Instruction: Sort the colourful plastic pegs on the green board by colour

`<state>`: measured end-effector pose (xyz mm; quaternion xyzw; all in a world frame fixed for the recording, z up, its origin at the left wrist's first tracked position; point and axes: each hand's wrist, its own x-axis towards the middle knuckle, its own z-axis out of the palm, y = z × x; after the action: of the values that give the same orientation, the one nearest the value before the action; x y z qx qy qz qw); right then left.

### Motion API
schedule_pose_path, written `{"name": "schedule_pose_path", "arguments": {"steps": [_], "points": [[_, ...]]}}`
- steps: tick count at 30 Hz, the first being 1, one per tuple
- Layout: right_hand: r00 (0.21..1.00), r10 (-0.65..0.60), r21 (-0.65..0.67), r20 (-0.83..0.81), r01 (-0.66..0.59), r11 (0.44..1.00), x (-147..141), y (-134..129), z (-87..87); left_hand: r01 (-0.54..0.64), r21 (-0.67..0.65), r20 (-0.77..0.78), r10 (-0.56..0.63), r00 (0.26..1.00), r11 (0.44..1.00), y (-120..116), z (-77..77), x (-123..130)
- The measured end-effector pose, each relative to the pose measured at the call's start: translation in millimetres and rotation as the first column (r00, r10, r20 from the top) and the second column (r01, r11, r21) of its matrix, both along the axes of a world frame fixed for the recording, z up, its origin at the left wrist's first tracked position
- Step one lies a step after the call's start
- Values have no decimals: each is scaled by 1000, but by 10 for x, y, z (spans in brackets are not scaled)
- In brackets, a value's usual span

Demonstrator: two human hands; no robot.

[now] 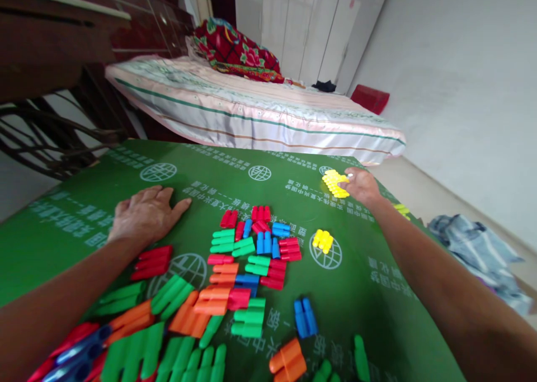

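Observation:
At the far right of the green board (260, 194), my right hand (361, 185) has its fingers closed on a joined cluster of yellow plastic building blocks (333, 182). The cluster rests on or just over the board; I cannot tell which. My left hand (145, 217) lies palm down on the left of the board, fingers stretched out, holding nothing. Just below it are red blocks (151, 262). A smaller yellow block piece (323, 241) lies apart, nearer me than the cluster. More yellow blocks (401, 210) show at the right edge, partly behind my right forearm.
Several green blocks (133, 353), orange blocks (288, 361), red blocks and blue blocks (305, 317) spread over the middle and near left. Beyond the board stands a bed (251, 113) with a red flowered blanket (239, 52). Cloth (474, 253) lies right of the board.

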<state>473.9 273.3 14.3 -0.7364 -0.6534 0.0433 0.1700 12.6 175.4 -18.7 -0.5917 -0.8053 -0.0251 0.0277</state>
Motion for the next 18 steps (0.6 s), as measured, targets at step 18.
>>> {"name": "schedule_pose_path", "arguments": {"steps": [18], "points": [[987, 2, -57, 159, 8, 998, -112, 112, -9, 2, 1, -13, -2, 1000, 1000, 0, -15, -13]]}}
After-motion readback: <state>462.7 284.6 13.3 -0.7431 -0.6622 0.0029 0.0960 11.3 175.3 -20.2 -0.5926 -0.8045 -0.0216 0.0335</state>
